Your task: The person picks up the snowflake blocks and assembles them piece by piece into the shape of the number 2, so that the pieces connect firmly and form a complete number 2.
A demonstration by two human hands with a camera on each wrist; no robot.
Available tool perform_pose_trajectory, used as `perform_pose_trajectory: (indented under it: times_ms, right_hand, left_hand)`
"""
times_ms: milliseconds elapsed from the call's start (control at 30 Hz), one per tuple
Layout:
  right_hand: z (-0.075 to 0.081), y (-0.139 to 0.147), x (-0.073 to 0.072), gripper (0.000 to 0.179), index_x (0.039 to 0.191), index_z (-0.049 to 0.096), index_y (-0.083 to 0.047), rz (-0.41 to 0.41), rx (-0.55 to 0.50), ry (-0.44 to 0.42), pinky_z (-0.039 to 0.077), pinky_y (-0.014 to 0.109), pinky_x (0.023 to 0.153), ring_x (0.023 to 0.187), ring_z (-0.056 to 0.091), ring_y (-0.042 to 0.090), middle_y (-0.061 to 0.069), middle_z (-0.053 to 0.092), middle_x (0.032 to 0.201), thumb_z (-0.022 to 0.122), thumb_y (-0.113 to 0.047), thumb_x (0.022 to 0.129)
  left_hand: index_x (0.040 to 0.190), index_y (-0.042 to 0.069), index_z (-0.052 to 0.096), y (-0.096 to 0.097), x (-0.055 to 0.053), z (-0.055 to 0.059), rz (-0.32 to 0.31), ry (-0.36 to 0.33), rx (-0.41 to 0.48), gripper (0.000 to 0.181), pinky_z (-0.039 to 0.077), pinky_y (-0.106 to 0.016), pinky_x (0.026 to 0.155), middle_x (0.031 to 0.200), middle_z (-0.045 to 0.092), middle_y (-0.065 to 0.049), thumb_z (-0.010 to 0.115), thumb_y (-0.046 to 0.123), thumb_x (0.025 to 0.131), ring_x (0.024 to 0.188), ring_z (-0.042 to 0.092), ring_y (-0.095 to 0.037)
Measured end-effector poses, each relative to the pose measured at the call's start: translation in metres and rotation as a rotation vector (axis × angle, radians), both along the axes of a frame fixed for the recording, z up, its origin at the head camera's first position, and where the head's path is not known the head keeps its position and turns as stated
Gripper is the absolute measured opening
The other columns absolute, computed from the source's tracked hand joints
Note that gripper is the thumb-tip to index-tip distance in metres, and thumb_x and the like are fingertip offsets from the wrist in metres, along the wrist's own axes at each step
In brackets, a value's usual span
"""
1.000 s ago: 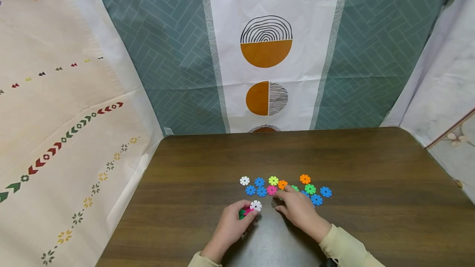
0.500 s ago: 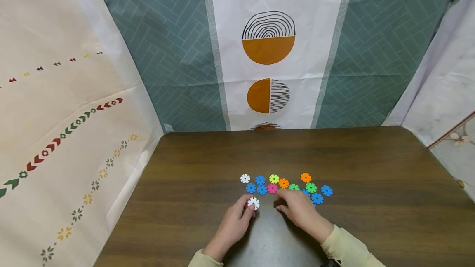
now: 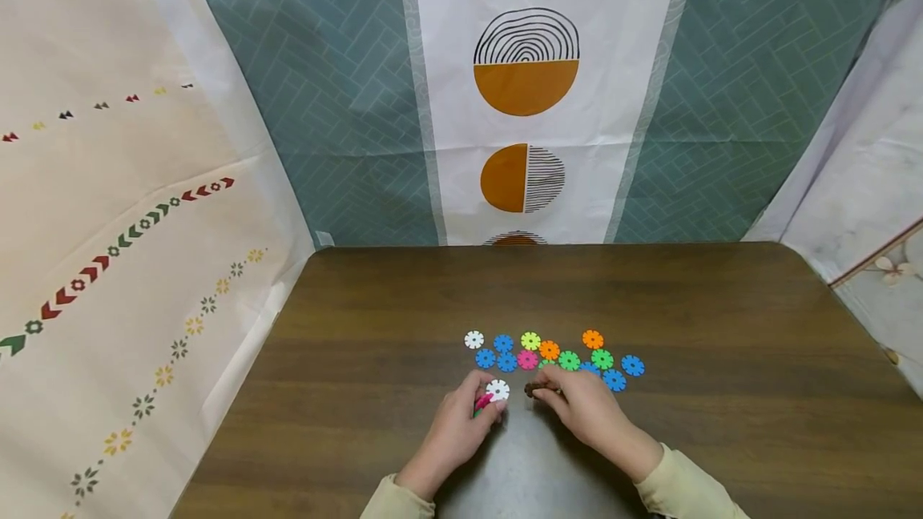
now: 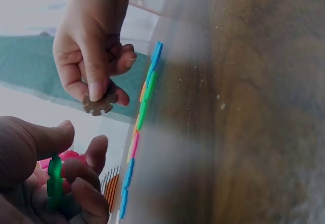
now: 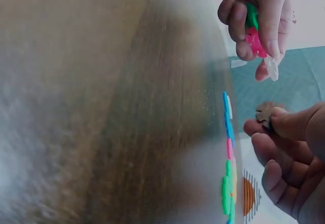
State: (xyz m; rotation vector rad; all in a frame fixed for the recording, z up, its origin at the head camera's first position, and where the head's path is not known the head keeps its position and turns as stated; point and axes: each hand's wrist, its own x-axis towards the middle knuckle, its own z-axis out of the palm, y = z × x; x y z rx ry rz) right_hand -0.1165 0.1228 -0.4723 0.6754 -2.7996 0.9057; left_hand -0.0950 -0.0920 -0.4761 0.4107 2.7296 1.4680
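In the head view my left hand (image 3: 456, 429) holds a small chain of notched plastic discs: a white disc (image 3: 497, 389), a pink disc (image 3: 483, 401) and a green disc (image 4: 55, 182). The white one stands out past the fingertips, facing the camera. Across a narrow gap, my right hand (image 3: 587, 411) pinches a brown notched disc (image 5: 265, 113) between thumb and forefinger. The brown disc's slotted edge points toward the left hand in the head view. Both hands are raised above the table, just in front of the loose discs.
Several loose discs lie flat on the brown wooden table (image 3: 404, 303), among them a white disc (image 3: 473, 339), a yellow disc (image 3: 530, 340), an orange disc (image 3: 593, 339) and a blue disc (image 3: 633, 365). A patterned curtain (image 3: 346, 102) hangs behind the table.
My right hand has drawn back slightly with the brown disc, uncovering green discs behind it. The left hand has turned a little, so the pink disc shows again. The head view has tilted down slightly.
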Motion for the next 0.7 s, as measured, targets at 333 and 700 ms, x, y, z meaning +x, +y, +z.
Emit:
perform_pose_trajectory:
  times_ms: [333,700]
  right_hand:
    - [0.0053,0.0014,0.0062,0.007,0.086,0.066,-0.018,0.063,-0.181,-0.055,0.043,0.020,0.049,0.051,0.046,-0.003,-0.005,0.065,0.073,0.069,-0.021,0.091]
    - [0.0036,-0.0068,0.0069,0.013,0.081,0.065,-0.021,0.043,-0.120,0.096,0.038,0.018,0.049,0.055,0.041,-0.002,-0.013,0.060,0.068,0.076,-0.015,0.085]
  left_hand:
    - [0.111,0.016,0.065,0.0042,-0.0019,0.0043,0.004,0.009,-0.035,0.022,0.045,-0.024,0.065,0.082,0.060,0.010,0.070,0.023,0.091,0.069,0.053,-0.004]
    - [0.109,0.015,0.063,0.0082,-0.0023,0.0005,-0.032,-0.014,-0.003,0.016,0.045,-0.024,0.066,0.077,0.060,0.013,0.066,0.021,0.094,0.068,0.053,-0.003]
